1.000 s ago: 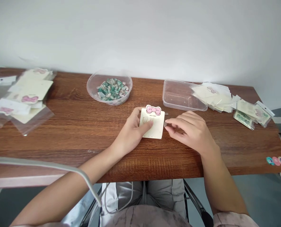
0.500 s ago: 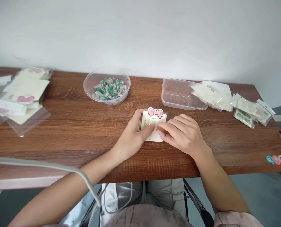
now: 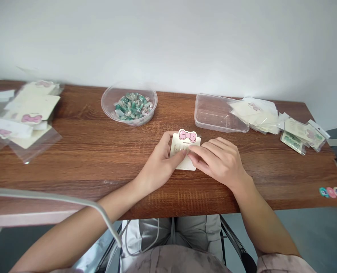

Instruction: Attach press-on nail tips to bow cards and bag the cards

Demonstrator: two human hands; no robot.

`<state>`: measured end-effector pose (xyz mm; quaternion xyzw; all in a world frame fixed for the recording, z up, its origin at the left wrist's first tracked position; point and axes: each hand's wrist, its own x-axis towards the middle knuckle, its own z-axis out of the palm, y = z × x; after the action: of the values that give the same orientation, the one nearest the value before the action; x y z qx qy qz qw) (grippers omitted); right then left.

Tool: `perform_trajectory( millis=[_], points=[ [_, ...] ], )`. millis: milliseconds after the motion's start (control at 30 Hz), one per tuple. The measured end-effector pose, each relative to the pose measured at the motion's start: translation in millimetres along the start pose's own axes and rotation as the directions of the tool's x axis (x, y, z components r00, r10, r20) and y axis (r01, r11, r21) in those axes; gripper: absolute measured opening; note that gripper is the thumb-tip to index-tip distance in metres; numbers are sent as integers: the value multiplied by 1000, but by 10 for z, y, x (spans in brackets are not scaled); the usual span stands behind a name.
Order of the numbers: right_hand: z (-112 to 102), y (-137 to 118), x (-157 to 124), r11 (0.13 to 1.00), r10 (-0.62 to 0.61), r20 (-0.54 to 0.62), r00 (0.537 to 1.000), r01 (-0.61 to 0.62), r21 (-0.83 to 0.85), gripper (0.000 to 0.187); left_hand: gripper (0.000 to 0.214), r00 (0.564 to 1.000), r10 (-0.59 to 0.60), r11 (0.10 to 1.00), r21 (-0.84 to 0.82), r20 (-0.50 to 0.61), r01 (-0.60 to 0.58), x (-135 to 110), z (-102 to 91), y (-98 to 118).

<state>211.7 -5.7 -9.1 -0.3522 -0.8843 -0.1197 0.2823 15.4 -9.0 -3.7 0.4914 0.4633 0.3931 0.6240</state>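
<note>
fig.: my left hand (image 3: 157, 163) and right hand (image 3: 218, 163) together, closed on a bow-topped card (image 3: 185, 163)
left thumb (image 3: 180, 155) and right fingertips (image 3: 192, 153) meet on its middle; bowl of green nails (image 3: 128, 108) lies beyond the card, leftward

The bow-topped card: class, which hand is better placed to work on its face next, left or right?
Right, probably: the right hand has its fingers on the card's middle, while the left hand appears to be steadying the card, its thumb lying on the face.
</note>
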Motion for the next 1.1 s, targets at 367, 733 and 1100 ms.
perform_trajectory(
  millis=[367, 733, 1100],
  points=[
    [18, 4, -20, 1000, -11, -8, 1000, 11, 10, 13, 28, 1000, 7, 998, 59, -11, -6, 6, -2, 8],
    [24, -6, -14, 1000, -25, -20, 999, 25, 6, 13, 27, 999, -17, 996, 87, -35, 20, 24, 12, -8],
    [-35, 103, -78, 963, 211, -58, 976, -197, 185, 18, 39, 992, -73, 981, -185, -99, 54, 58, -31, -61]
  ],
)
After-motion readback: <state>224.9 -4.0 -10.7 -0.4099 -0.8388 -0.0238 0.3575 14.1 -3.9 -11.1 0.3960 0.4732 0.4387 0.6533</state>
